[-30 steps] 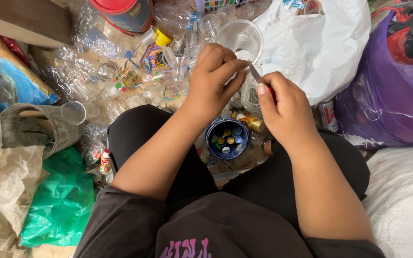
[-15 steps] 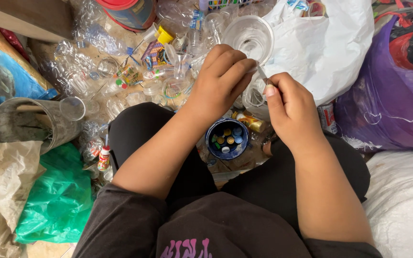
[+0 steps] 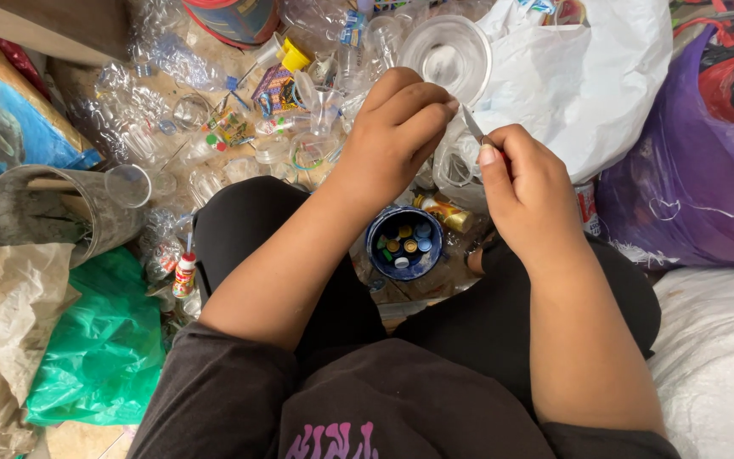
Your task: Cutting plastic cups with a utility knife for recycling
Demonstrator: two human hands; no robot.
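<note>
— What do the hands have?

— The right hand point(image 3: 530, 191) is curled into a closed grip around a small knife point(image 3: 472, 123); only the thin grey blade shows, sticking up and to the left past the thumb. The left hand point(image 3: 392, 132) is bent over a clear bottle point(image 3: 450, 157), fingers folded down on it. The bottle is mostly hidden beneath that hand, so I cannot tell how tightly it is gripped.

— Where is the blade against the bottle?

— Its tip sits just beside the left fingertips, above the bottle's clear plastic. Whether it touches the plastic I cannot tell.

— And around them?

— Below the hands, between the knees, stands a blue tub point(image 3: 403, 242) with coloured caps inside. Beyond the hands lies a heap of clear bottles point(image 3: 214, 127), and a round clear lid point(image 3: 448, 51) rests against a white bag point(image 3: 588, 81). A purple bag point(image 3: 690, 187) is at the right, a green bag point(image 3: 99, 348) at the lower left.
</note>
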